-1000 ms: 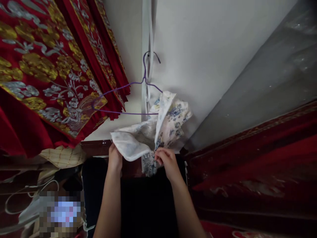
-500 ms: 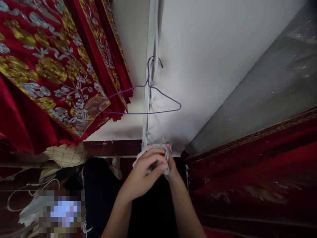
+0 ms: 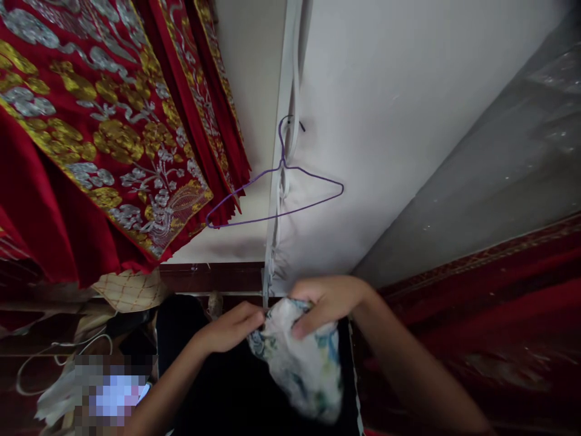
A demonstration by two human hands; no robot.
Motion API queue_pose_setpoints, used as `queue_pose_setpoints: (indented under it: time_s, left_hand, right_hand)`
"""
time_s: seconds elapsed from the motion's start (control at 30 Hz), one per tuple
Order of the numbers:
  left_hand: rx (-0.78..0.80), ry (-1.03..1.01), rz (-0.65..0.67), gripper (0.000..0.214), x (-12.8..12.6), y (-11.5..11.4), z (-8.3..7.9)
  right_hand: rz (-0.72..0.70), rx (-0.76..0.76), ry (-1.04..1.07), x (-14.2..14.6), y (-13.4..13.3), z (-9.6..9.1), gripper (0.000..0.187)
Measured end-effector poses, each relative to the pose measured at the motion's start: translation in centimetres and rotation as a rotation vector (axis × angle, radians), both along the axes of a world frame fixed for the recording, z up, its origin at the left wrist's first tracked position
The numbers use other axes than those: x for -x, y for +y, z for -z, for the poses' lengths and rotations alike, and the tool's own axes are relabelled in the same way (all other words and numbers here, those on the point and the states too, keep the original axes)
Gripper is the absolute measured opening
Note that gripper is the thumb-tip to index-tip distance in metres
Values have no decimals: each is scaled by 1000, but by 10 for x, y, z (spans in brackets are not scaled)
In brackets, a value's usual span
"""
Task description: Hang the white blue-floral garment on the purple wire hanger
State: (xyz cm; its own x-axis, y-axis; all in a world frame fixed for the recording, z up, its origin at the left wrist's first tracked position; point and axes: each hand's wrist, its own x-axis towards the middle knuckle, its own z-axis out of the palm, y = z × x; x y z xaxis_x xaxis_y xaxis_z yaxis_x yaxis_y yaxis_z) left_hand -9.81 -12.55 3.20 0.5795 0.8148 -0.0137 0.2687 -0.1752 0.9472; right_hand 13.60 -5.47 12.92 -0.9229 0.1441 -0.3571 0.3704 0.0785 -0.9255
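A white cloth (image 3: 302, 354) with a blue, green and yellow print hangs partly unfolded over my dark-clothed lap. My left hand (image 3: 231, 327) pinches its upper left edge. At the top right, my right hand (image 3: 329, 303) grips the same cloth, thumb in front and fingers behind, partly hidden. Above both hands, apart from them, a purple wire hanger (image 3: 313, 206) hangs by its hook from a white cord (image 3: 296, 79) along the wall; no garment is on it.
At upper left hangs a red pleated cloth with gold and silver embroidery (image 3: 118, 139). Dark red fabric (image 3: 499, 327) lies to the right below clear plastic sheeting (image 3: 476, 181). A checked cream bag (image 3: 131, 289), a white cable (image 3: 27, 363) and a blurred-out bright patch (image 3: 115, 393) are at lower left.
The cloth was bunched between my two hands close together. Now my hands are farther apart and it has opened out, hanging down. The hanger has swung slightly.
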Motion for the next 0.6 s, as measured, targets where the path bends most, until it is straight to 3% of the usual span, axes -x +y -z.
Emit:
queue_pose_setpoints:
  time_s: [0.07, 0.13, 0.2, 0.27, 0.37, 0.43, 0.5, 0.6]
  left_hand:
    - [-17, 91, -30, 46, 18, -3, 4]
    - [-82, 117, -157, 31, 38, -1, 5]
    - [-153, 92, -324, 20, 57, 4, 3]
    - [-189, 86, -443, 15, 72, 11, -2]
    - [-229, 111, -589, 16, 85, 23, -14]
    - [-275, 110, -659, 15, 86, 30, -22]
    - [-326, 129, -667, 11, 85, 38, -31]
    - [-465, 209, -593, 16, 81, 53, -44]
  right_hand:
    - [221, -367, 47, -9, 11, -17, 18]
    - [525, -696, 159, -14, 31, -22, 23]
    - [813, -907, 272, -14, 59, -15, 37]
    - [986, -1027, 348, -10, 91, 0, 51]
    - [981, -1067, 338, -6, 128, 25, 47]
    - [966, -1072, 300, -11, 137, 37, 38]
    - [989, -1109, 276, -23, 134, 41, 34]
    - [981, -1152, 252, -43, 118, 31, 31]
